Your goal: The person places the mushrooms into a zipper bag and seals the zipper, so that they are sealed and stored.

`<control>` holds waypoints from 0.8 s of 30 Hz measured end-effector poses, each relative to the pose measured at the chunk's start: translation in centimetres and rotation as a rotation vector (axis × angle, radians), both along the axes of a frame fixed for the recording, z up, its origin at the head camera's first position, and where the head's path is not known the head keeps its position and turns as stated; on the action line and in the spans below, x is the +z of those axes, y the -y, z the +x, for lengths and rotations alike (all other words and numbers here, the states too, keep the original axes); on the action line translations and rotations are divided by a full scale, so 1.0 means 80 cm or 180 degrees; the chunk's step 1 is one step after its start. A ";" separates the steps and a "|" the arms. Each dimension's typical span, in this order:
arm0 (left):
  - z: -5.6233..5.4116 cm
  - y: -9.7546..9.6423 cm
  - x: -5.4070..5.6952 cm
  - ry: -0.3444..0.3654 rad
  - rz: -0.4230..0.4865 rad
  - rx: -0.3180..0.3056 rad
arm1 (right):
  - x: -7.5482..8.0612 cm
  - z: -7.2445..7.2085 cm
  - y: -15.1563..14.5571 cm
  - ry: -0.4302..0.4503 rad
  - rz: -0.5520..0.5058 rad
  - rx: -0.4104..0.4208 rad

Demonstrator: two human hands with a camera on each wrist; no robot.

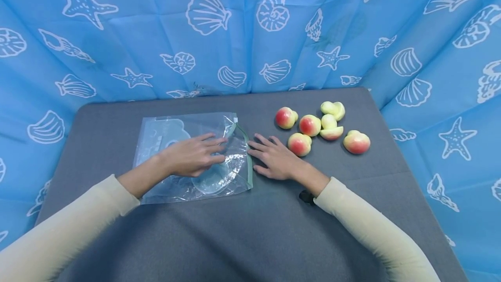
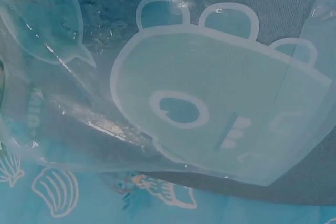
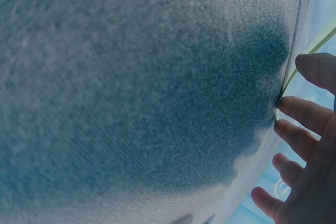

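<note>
A clear plastic zip bag (image 1: 188, 193) printed with a pale green cartoon animal (image 2: 173, 66) lies flat on the grey table. Its green zip edge (image 1: 250, 166) faces right and bows open a little, with a white slider (image 1: 235, 120) at the far corner. My left hand (image 1: 197, 156) rests over the bag, fingers extended toward the zip edge. At that edge is my right hand (image 1: 275, 158), its spread fingers (image 3: 304, 114) touching the green strip. Nearest to the right hand is a red-and-yellow peach-like fruit (image 1: 299, 144), just beyond it.
Several more peach-like fruits (image 1: 310, 125) are grouped at the back right, some showing pale undersides. A small black object (image 1: 307, 197) lies beside the right sleeve. Blue curtains (image 1: 250, 34) with white shell prints hang behind the table (image 1: 235, 238) and at its sides.
</note>
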State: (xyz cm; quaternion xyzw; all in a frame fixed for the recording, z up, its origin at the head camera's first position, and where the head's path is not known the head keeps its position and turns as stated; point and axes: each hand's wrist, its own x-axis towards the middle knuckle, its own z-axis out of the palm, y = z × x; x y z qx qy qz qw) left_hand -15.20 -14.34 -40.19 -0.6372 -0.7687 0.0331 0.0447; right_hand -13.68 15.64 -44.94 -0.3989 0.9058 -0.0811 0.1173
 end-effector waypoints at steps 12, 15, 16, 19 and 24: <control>-0.003 -0.002 0.004 -0.0072 0.0019 0.0076 | -0.002 0.001 0.000 -0.0074 0.0025 0.0031; -0.005 -0.003 0.005 -0.0062 0.0086 0.0085 | -0.002 0.002 0.000 -0.0137 0.0046 0.0039; -0.005 -0.003 0.005 -0.0060 0.0097 0.0095 | -0.002 0.003 0.000 -0.0153 0.0053 0.0044; -0.006 -0.002 0.008 -0.0061 0.0092 0.0135 | -0.001 0.005 0.000 -0.0222 0.0116 0.0100; -0.007 0.000 0.008 -0.0064 0.0051 0.0166 | 0.001 0.010 0.002 -0.0318 0.0296 0.0255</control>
